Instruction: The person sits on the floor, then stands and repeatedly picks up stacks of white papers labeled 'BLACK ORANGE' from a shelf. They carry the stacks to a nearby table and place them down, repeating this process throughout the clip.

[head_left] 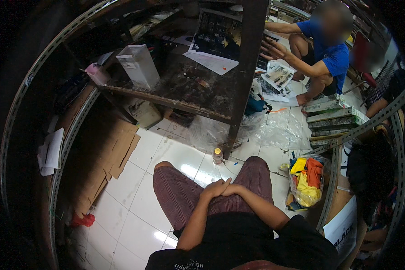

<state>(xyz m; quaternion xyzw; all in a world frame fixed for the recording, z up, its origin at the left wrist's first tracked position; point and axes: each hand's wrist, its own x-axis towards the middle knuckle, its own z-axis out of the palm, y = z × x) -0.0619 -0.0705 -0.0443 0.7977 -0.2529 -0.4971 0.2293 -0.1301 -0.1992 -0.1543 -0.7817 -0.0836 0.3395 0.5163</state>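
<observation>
White glossy floor tiles (166, 155) fill the middle of this cluttered workroom, with flattened cardboard (105, 157) lying at the left beside a curved slotted metal rail (72, 135). Further right, a dark, stained tabletop (184, 85) carries a pale rectangular box (139, 65) and printed sheets (211, 60); a small capped bottle (218, 155) stands on the floor by its leg.

Below it the person sits with knees in plaid shorts (180, 193). Both hands rest together on the lap: the left hand (213, 189) lies loosely curled, and the right hand (235, 189) meets it, fingers overlapping. Neither holds anything. By my judgement this is a pause, no work in hand; any next move would first call for parting the hands and reaching forward, the bottle being the nearest thing.

At the right stands a clear bag of coloured cloths (307, 180), and beyond it another person in a blue shirt (330, 56) crouches over papers.
</observation>
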